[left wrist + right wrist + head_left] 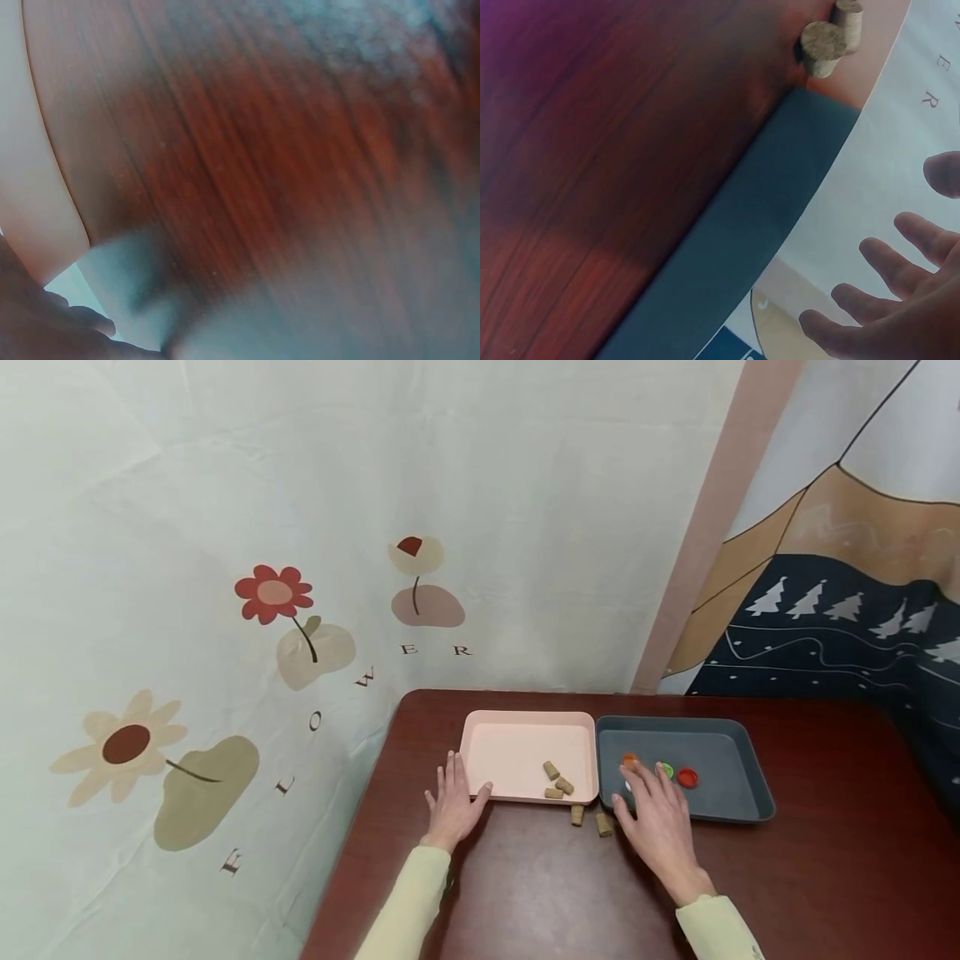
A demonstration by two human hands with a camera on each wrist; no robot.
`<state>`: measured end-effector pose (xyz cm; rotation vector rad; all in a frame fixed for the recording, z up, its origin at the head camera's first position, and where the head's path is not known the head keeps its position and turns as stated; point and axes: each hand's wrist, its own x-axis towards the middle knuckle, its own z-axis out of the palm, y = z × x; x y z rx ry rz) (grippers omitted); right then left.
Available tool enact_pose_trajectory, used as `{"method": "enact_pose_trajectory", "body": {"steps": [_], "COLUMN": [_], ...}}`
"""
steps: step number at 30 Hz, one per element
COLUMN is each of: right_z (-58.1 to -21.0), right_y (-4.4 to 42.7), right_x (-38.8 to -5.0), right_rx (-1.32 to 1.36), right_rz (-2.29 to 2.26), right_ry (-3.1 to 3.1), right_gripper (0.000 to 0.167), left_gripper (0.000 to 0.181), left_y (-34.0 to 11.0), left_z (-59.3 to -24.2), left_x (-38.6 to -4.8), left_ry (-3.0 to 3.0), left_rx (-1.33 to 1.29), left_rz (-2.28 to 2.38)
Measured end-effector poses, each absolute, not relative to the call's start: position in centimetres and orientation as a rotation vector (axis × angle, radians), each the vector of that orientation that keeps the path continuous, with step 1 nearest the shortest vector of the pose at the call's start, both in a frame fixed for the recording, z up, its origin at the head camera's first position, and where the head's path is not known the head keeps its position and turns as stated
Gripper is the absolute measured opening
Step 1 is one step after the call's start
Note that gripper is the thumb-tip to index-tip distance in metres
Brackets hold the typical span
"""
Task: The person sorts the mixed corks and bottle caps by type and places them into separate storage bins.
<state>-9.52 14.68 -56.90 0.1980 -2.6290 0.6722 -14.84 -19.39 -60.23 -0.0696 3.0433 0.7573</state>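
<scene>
My left hand (453, 806) rests at the left front corner of a pink tray (510, 718), fingers straight and thumb spread along its front edge. My right hand (660, 822) is above the front of a dark blue-grey tray (720, 810), fingers extended and spread, nothing visible in them. Around those fingertips are a red cap (687, 777), a green cap (667, 770) and an orange cap (629, 759). A small white piece is partly hidden by the fingers. Three corks (564, 786) lie at the pink tray's front right.
Two more corks are on the brown table (525, 877) in front of the trays: one cork (577, 815) by the pink tray, another cork (603, 825) near my right thumb. A printed cloth (525, 527) hangs behind the table's back edge.
</scene>
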Motion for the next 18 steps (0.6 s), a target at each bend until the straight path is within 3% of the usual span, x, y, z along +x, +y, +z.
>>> {"method": "enact_pose_trajectory", "body": {"steps": [18], "right_z": [-57.2], "right_y": [16.0], "right_x": [-7.4], "right_rx": [0.281], "right_rz": [0.567], "right_ry": [-2.670], "right_gripper": [0.057], "left_gripper": [0.094], "left_y": [-19.4], "left_z": [-60.0], "left_x": [-14.9], "left_ry": [3.029], "left_rx": [-0.076], "left_rz": [0.766]}}
